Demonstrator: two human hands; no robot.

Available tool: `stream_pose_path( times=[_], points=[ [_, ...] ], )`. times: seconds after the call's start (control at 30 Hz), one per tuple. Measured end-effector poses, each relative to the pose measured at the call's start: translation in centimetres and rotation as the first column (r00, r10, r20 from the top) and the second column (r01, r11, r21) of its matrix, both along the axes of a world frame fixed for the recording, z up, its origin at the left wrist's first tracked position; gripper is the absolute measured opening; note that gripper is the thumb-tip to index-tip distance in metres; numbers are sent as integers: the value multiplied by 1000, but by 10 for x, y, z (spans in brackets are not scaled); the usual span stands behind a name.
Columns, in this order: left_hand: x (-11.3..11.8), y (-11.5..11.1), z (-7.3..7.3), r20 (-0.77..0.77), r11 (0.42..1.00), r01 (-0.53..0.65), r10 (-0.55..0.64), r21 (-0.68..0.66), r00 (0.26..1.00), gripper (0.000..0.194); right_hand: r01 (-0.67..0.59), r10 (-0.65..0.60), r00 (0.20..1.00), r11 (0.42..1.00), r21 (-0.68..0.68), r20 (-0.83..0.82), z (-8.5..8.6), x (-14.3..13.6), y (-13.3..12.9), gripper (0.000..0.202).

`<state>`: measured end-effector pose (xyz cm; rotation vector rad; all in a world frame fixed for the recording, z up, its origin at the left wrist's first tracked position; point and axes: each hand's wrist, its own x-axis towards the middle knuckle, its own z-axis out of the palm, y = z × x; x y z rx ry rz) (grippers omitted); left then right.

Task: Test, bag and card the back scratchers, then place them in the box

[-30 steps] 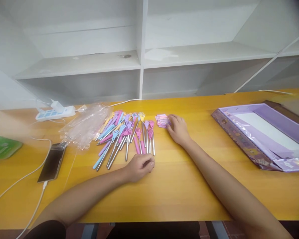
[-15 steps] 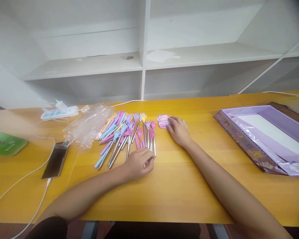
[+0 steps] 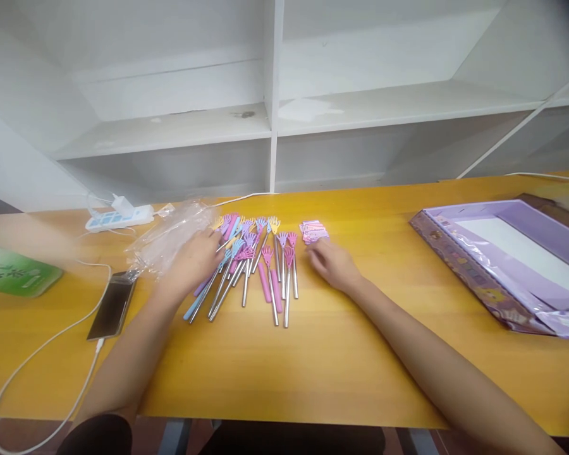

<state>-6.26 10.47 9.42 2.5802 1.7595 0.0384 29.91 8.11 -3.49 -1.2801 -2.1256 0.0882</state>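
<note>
Several small hand-shaped back scratchers [image 3: 246, 253] with metal rods and pink, blue, purple and yellow parts lie in a pile on the yellow table. My left hand [image 3: 194, 260] is over the left side of the pile, beside the clear plastic bags; its fingertips are blurred and partly hidden, so its grip cannot be made out. A small stack of pink and purple cards [image 3: 313, 231] lies to the right of the pile. Just below the cards rests my right hand [image 3: 330, 260], its fingers curled near the stack's lower edge; whether they hold anything is unclear.
Crumpled clear plastic bags [image 3: 171, 240] lie left of the pile. Further left are a phone [image 3: 112, 306] on a white cable, a power strip [image 3: 118, 218] and a green package [image 3: 19, 272]. An open purple box [image 3: 478, 272] stands at the right. White shelves [image 3: 180, 133] rise behind.
My left hand has moved left and away from me, from the near end of the rods to the pile's left side. My right hand has drawn slightly back from the cards.
</note>
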Motion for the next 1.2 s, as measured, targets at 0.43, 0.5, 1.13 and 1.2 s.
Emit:
stream_pose_path(
  times=[0.43, 0.5, 1.13, 1.2],
  points=[
    [-92, 32, 21, -73, 967, -240, 235, -80, 969, 33, -300, 309, 885, 950, -82, 347, 19, -26, -29, 37],
    [-96, 35, 17, -82, 962, -269, 265, -40, 961, 38, -255, 283, 910, 958, -129, 303, 20, -27, -30, 32],
    [-70, 34, 1, 47, 1000, 11, -10, -17, 999, 56, -351, 338, 884, 936, -19, 323, 10, -24, -32, 20],
    [-62, 31, 5, 47, 999, 28, -27, -20, 999, 39, -362, 331, 891, 931, 46, 311, 8, -24, -31, 19]
  ],
)
